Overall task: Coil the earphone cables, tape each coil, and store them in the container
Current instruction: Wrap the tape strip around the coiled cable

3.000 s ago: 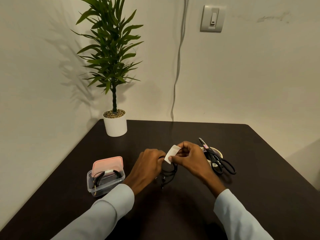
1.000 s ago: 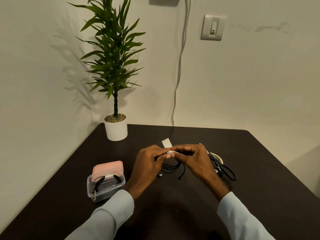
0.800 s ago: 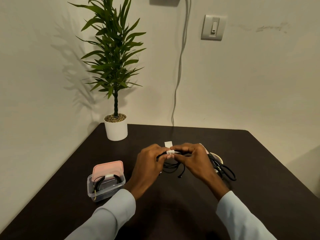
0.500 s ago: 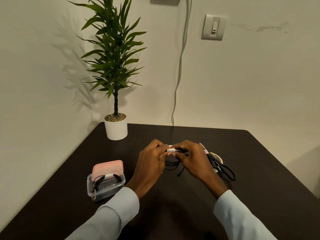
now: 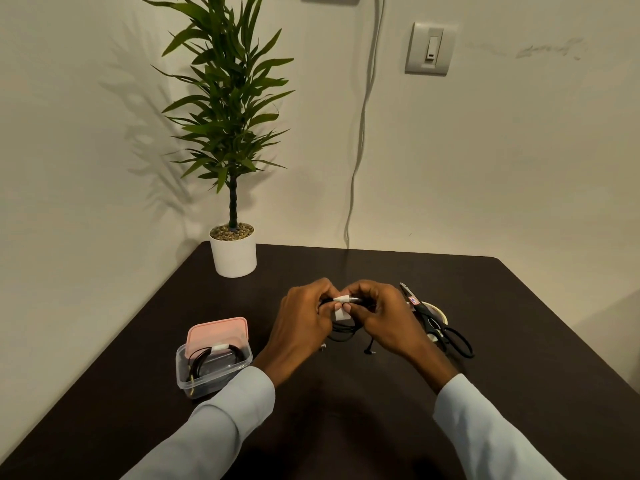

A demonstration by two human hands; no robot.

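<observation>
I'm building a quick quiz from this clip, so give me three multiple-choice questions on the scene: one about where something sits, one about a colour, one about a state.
1. Where do the black-handled scissors lie?
A. right of the hands
B. inside the container
C. beside the plant

2. What colour is the plastic lid propped at the clear plastic container?
A. green
B. pink
C. blue

3. What is in the container?
A. nothing
B. scissors
C. a taped black cable coil

Answers: 1 A, the scissors rest on the dark table past the right hand. 2 B, the lid is pink. 3 C, a coil with a white tape band lies inside.
</observation>
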